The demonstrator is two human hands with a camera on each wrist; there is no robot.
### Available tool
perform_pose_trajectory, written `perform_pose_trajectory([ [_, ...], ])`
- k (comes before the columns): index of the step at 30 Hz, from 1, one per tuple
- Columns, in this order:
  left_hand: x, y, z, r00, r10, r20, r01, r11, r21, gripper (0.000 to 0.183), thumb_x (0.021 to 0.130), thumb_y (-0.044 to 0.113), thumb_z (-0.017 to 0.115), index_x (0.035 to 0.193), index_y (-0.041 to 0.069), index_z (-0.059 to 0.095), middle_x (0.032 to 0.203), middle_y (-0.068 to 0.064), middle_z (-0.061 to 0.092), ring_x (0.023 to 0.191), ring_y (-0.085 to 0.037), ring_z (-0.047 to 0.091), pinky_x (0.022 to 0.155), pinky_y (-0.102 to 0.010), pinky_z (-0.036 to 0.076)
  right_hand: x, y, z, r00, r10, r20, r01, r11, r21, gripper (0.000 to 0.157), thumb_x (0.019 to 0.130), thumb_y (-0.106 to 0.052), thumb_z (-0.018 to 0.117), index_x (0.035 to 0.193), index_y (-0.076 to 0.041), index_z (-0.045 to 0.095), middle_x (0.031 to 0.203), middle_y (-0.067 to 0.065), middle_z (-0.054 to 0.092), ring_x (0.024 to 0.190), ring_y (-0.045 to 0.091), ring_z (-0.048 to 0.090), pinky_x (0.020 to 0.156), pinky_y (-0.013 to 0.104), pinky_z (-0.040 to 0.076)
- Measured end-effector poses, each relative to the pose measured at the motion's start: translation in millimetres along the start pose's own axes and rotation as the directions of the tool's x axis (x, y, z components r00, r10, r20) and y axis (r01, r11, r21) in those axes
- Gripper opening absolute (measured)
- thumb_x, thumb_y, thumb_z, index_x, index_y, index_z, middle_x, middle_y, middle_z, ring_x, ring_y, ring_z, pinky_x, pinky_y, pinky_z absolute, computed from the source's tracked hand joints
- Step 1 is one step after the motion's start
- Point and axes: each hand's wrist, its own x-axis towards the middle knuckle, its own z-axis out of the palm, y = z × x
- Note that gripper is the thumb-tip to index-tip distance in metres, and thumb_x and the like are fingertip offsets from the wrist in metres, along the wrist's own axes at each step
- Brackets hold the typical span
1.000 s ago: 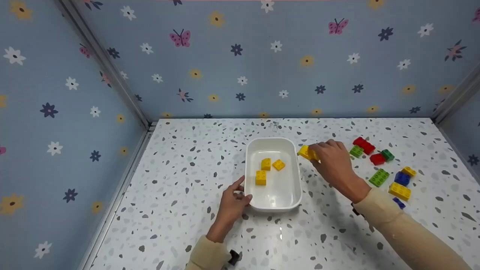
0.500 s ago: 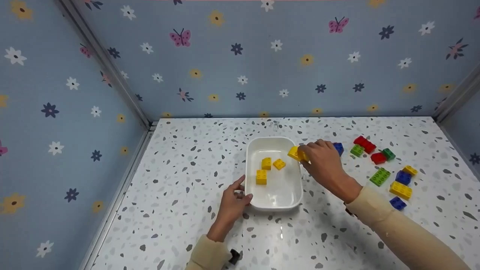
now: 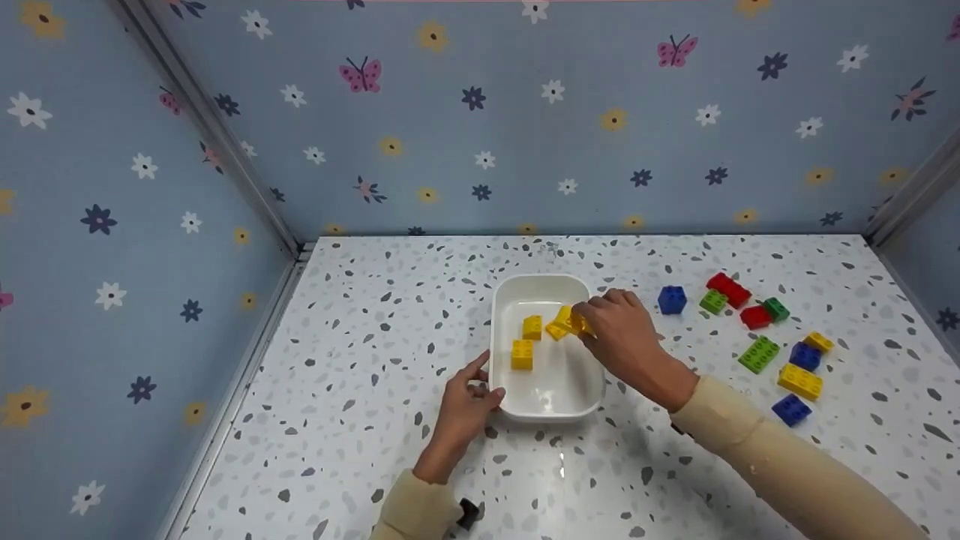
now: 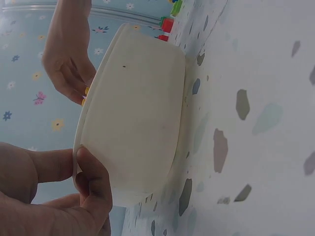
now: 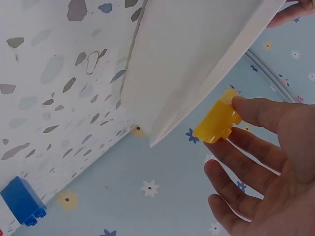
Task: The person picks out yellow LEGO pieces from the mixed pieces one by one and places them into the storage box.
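Yellow plastic brick [image 3: 580, 321] over a rounded rectangular white plastic container [image 3: 551, 386]
Three more yellow bricks [image 3: 523, 355] lie inside; the right hand [image 3: 628, 330] pinches the first between thumb and fingers, the left hand [image 3: 466, 403] pinches the rim [image 3: 551, 418]. The container sits on a grey-speckled white worktop [image 3: 360, 405], red, green, blue and yellow bricks [image 3: 760, 355] to its right, before blue flower-patterned walls [image 3: 525, 127].

A: How's head cam pic looking?
B: Bright, mostly sharp; light's coming from above, glinting in the tray [image 3: 551, 384] & streaking the table [image 3: 390, 315].
A: Any shadows falling?
B: Yep, soft one's spreading beside the R sleeve [image 3: 780, 461].
A: Wrist cams doing OK?
B: Both looking dimmer, hazier vs. head cam.
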Motion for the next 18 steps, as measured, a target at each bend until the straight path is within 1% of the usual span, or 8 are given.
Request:
perform_pose_trajectory([
  [6, 0.1, 0.5, -0.7, 1.000, -0.006, 0.001, 0.006, 1.000, -0.001, 0.070, 0.097, -0.002, 0.069, 0.162, 0.004, 0.042, 0.125, -0.019, 0.056, 0.089, -0.018, 0.066, 0.068, -0.037, 0.060, 3.4, -6.1, 4.5, 0.999, 0.000, 0.042, 0.001, 1.000, -0.028, 0.030, 0.084, -0.009, 0.090, 0.112, -0.006, 0.080, 0.103, 0.012, 0.079, 0.093, 0.032, 0.062, 0.093, 0.049, 0.052],
  [13, 1.5, 0.2, 0.5, 1.000, -0.012, -0.013, 0.012, 1.000, 0.002, 0.069, 0.097, -0.003, 0.069, 0.161, 0.004, 0.043, 0.125, -0.018, 0.056, 0.091, -0.018, 0.065, 0.077, -0.032, 0.061, 6.8, -10.2, 8.2, 0.995, -0.002, 0.100, 0.003, 1.000, -0.016, 0.026, 0.088, -0.011, 0.087, 0.113, -0.006, 0.079, 0.102, 0.011, 0.079, 0.093, 0.031, 0.061, 0.094, 0.049, 0.051],
  [17, 1.3, 0.6, 1.0, 0.999, -0.024, -0.021, 0.024, 1.000, 0.012, 0.069, 0.097, -0.002, 0.070, 0.161, 0.006, 0.044, 0.124, -0.016, 0.057, 0.091, -0.018, 0.063, 0.076, -0.034, 0.061, 8.6, -12.4, 12.0, 0.994, -0.018, 0.112, 0.021, 0.999, -0.024, 0.024, 0.088, -0.011, 0.087, 0.110, -0.006, 0.080, 0.100, 0.011, 0.079, 0.091, 0.032, 0.061, 0.092, 0.049, 0.052],
  [18, 1.3, 0.6, 1.1, 0.999, -0.026, -0.022, 0.026, 1.000, 0.014, 0.069, 0.097, -0.001, 0.070, 0.161, 0.006, 0.044, 0.124, -0.015, 0.057, 0.090, -0.017, 0.063, 0.074, -0.034, 0.061, 9.0, -12.8, 13.1, 0.993, -0.022, 0.112, 0.026, 0.999, -0.027, 0.024, 0.087, -0.010, 0.087, 0.109, -0.006, 0.080, 0.099, 0.011, 0.079, 0.091, 0.032, 0.062, 0.091, 0.049, 0.052],
])
